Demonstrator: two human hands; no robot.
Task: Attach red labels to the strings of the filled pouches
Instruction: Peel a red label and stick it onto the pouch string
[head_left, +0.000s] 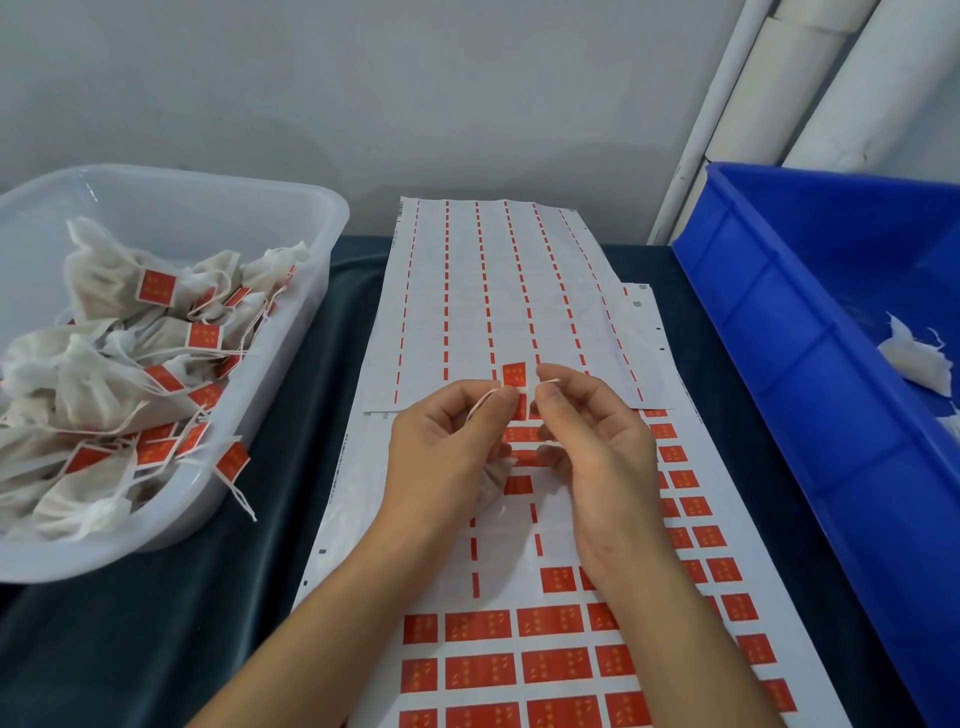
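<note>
Head view: the left hand (441, 447) and right hand (587, 441) each pinch the thin white string (480, 405) of a white fabric pouch (491, 486), with a small red rectangular label (515, 375) between the fingertips. Both hands are above the white label sheet (519, 597) on the dark-cloth surface (218, 597). Labelled pouches fill the translucent plastic tub (291, 332) to the left.

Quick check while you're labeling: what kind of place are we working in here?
Probably a small hand-packing workstation. A clear tub holds labeled pouches, sticker sheets of red labels cover the dark-clothed table, and a blue crate sits to the right.
</note>
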